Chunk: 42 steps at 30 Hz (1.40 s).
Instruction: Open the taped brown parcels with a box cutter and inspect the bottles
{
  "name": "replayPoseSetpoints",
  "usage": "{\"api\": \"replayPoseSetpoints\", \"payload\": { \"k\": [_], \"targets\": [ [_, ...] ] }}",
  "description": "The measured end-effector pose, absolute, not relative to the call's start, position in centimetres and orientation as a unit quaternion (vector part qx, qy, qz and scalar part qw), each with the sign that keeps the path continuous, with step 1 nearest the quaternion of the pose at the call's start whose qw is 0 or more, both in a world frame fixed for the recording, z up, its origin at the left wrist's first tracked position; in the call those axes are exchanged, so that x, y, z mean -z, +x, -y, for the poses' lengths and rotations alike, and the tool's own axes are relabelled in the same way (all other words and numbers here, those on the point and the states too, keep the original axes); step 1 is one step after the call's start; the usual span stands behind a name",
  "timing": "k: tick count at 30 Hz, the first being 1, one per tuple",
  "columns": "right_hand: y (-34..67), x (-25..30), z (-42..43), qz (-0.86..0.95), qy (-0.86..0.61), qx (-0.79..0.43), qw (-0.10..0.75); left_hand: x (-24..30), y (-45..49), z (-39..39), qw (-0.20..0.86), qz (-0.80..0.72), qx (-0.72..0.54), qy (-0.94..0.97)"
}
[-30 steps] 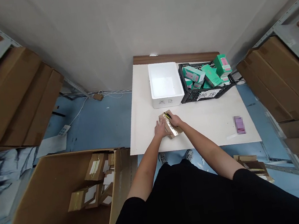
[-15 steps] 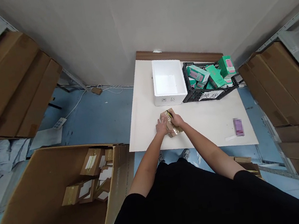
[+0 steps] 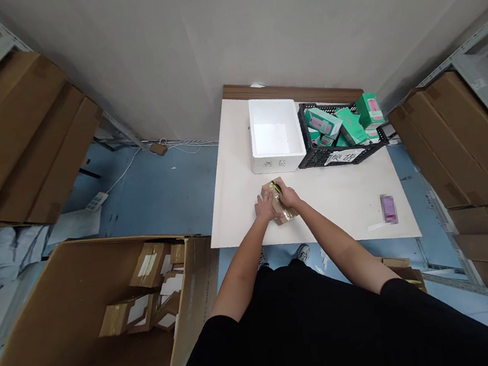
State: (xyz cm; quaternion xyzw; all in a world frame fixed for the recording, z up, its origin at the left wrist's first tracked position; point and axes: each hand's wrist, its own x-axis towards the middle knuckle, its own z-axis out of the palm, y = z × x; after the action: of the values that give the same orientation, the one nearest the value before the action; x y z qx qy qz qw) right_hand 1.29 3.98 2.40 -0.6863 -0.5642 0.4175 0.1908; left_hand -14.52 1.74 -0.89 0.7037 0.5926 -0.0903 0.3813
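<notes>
A small cardboard box [image 3: 288,212] wrapped in shiny tape lies slightly turned near the front of the white table. My left hand [image 3: 265,205] rests on its left side, fingers spread over the top. My right hand [image 3: 290,196] is closed around a black and yellow box cutter [image 3: 276,187] at the upper right of the box. The fist covers most of the cutter, and its blade cannot be made out. Behind the box stands a white foam bin [image 3: 280,163] with handwriting on its front.
A black crate [image 3: 313,159] of green and pink boxes [image 3: 351,125] adjoins the bin. At the table's right lies a blurred purple item [image 3: 389,209]. A big open carton [image 3: 71,280] with small parcels [image 3: 150,264] stands at left. Shelves of cartons [image 3: 459,134] flank both sides.
Both hands stay at the same places on the box, with barely visible movement. The whole view has shifted very slightly.
</notes>
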Motion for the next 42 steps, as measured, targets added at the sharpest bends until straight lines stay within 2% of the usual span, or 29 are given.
{"api": "replayPoseSetpoints", "payload": {
  "k": [5,22,24,30,42],
  "targets": [
    [1.3,-2.3,-3.8,0.540,-0.682,-0.439,0.225,0.8,-14.4,-1.8,0.387,-0.594,0.085,0.700],
    [0.8,-3.1,-4.8,0.544,-0.692,-0.436,0.185,0.5,-14.4,-1.7,0.392,-0.601,0.068,0.693],
    [0.8,-3.8,-4.7,0.564,-0.695,-0.421,0.149,0.3,-14.4,-1.7,0.392,-0.600,0.071,0.694],
    [0.1,-6.5,-4.3,0.648,-0.681,-0.339,-0.043,-0.7,-14.3,-1.7,0.349,-0.600,0.141,0.706],
    [-0.5,-8.1,-3.3,0.652,-0.680,-0.318,-0.107,-1.0,-14.0,-1.8,0.334,-0.601,0.153,0.710]
  ]
}}
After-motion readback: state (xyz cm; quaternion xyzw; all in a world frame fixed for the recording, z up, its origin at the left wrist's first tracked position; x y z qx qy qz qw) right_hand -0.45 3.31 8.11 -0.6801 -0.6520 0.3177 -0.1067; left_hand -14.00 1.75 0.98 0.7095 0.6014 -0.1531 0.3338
